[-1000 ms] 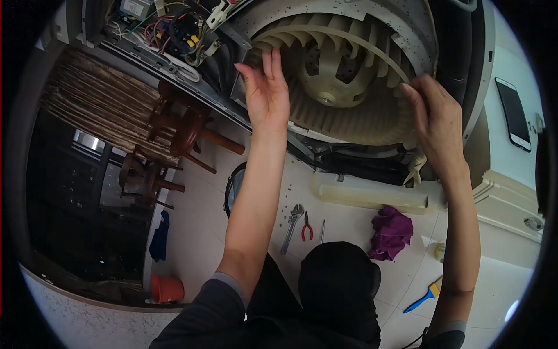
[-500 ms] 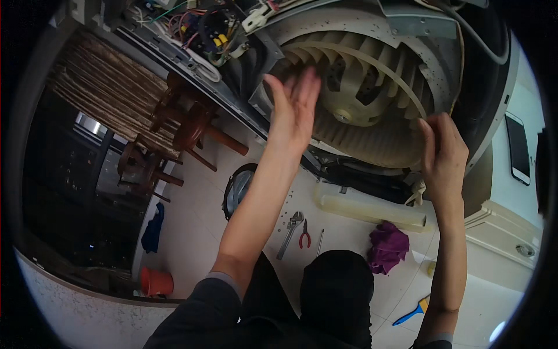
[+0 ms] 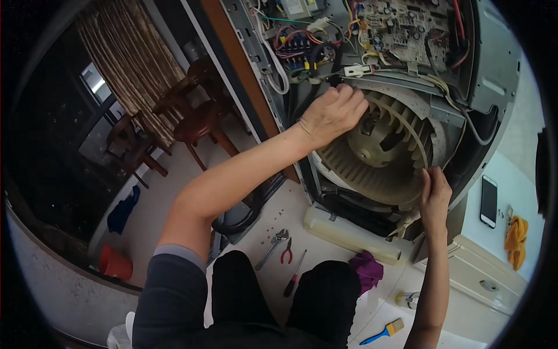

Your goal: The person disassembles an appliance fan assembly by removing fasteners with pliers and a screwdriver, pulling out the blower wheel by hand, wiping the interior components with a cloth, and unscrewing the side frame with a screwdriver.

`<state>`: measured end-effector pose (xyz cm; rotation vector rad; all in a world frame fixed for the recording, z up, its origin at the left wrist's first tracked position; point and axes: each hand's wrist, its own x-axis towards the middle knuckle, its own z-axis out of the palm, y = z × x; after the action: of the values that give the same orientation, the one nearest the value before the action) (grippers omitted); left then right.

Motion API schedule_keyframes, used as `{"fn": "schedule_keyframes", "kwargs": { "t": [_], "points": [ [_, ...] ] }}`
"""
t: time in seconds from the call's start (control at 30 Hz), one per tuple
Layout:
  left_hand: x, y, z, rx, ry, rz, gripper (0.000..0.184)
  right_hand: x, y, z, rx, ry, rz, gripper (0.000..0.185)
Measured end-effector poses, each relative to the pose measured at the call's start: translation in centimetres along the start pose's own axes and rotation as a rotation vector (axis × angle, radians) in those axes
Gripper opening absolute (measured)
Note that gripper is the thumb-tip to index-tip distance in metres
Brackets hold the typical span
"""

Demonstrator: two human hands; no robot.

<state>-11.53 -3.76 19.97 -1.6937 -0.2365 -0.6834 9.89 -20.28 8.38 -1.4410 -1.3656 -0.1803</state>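
Observation:
A round, dusty blower wheel (image 3: 372, 189) with curved blades sits inside the opened metal housing of an appliance. Both of my hands are on it. My left hand (image 3: 336, 115) is closed at the wheel's upper left rim, its fingertips partly hidden behind the edge. At the lower right, my right hand (image 3: 436, 195) pinches the rim between thumb and fingers. In the wheel's middle shows a hub with a bolt (image 3: 365, 155). Just above my left hand hangs a white connector (image 3: 357, 71) on wires.
A circuit board (image 3: 401, 32) and loose wiring fill the upper housing. On the floor lie an adjustable wrench (image 3: 271, 250), red pliers (image 3: 286, 251), a screwdriver (image 3: 295, 273), a purple cloth (image 3: 367, 272) and a paintbrush (image 3: 383, 331). A phone (image 3: 489, 202) rests on the right-hand cabinet.
My left hand was raised open by the wheel's left side; it has moved up and closed at the rim. My right hand stays on the rim. The view has shifted, showing more circuit board.

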Motion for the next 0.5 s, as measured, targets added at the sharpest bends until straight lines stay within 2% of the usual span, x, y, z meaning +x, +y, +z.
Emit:
{"fn": "schedule_keyframes", "kwargs": {
  "t": [0.5],
  "points": [
    [-0.5,-1.8,-0.9,-0.122,0.024,0.095,0.008,0.0,-0.8,-0.4,-0.066,-0.026,0.052,0.012]
  ]
}}
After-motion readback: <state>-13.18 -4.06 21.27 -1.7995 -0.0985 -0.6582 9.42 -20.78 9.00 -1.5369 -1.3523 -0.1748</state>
